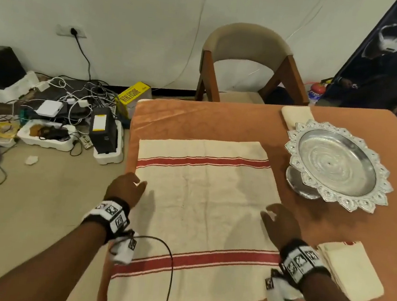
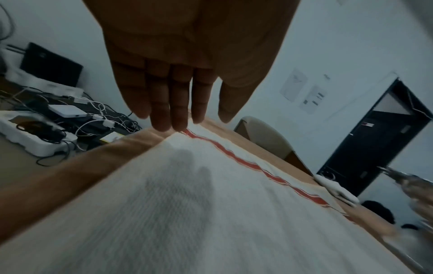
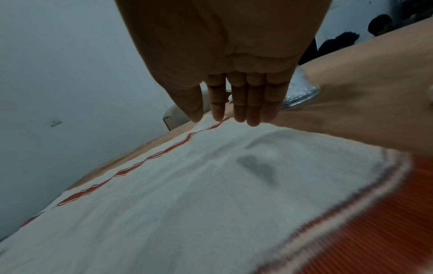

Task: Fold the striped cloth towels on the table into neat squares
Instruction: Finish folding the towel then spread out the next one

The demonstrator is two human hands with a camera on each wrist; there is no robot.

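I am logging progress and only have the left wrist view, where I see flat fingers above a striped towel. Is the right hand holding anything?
Observer: No. The right hand is open, fingers straight, over the right edge of the spread towel.
Operator: Are any towels already folded?
Observer: Yes, a folded towel stack lies by the right wrist, near the table's front right.
Operator: Does the spread towel have a second stripe?
Observer: Yes, a near red stripe runs across it between the wrists, and the left hand is at the left edge.
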